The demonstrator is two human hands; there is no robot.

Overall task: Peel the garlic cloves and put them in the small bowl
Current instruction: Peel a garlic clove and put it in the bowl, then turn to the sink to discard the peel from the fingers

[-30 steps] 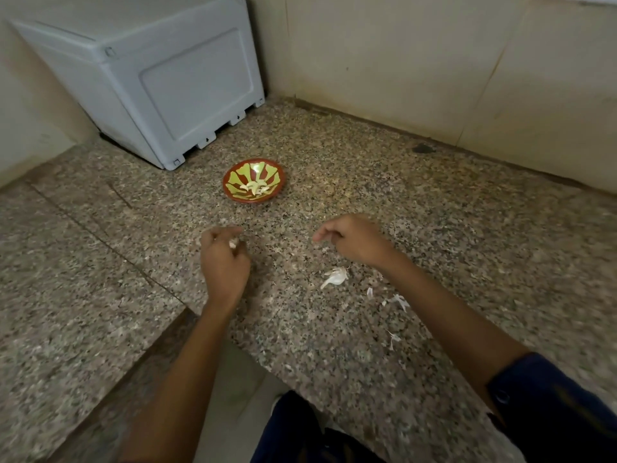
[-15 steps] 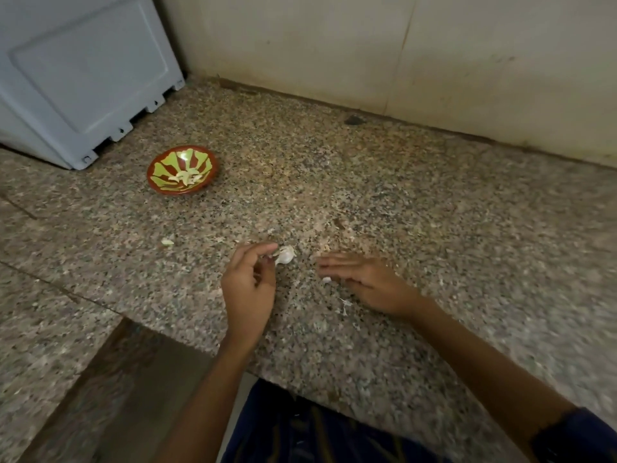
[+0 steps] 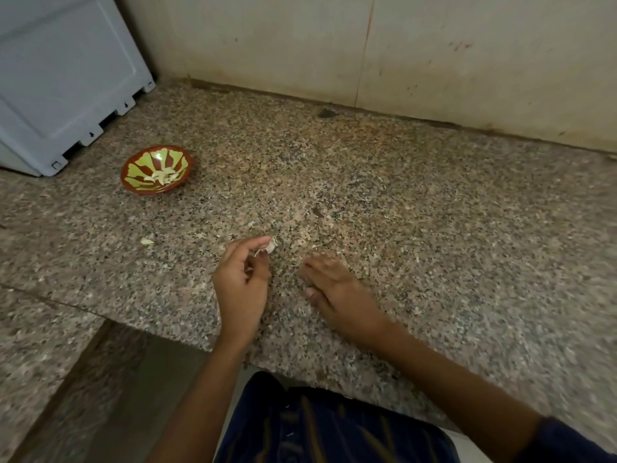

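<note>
A small red-brown bowl (image 3: 131, 184) with a green and yellow pattern stands on the speckled granite counter at the left, and several peeled garlic cloves (image 3: 162, 176) lie inside it. My left hand (image 3: 242, 284) is raised a little above the counter's middle. Its thumb and forefinger pinch a white garlic piece with papery skin (image 3: 271, 245). Just to the right, my right hand (image 3: 335, 287) rests on the counter with its fingers lying low and loosely bent, holding nothing that shows. One loose white scrap (image 3: 147, 241) lies between the bowl and my left hand.
A pale grey plastic box (image 3: 66, 78) stands at the back left, close behind the bowl. A beige tiled wall (image 3: 417, 55) closes off the back. The counter's front edge (image 3: 300, 372) runs just before my body, with a lower ledge (image 3: 43, 329) to the left.
The view has swung right, so the bowl now sits further left. My left hand took the white garlic piece between thumb and forefinger and still holds it. My right hand settled beside it.
</note>
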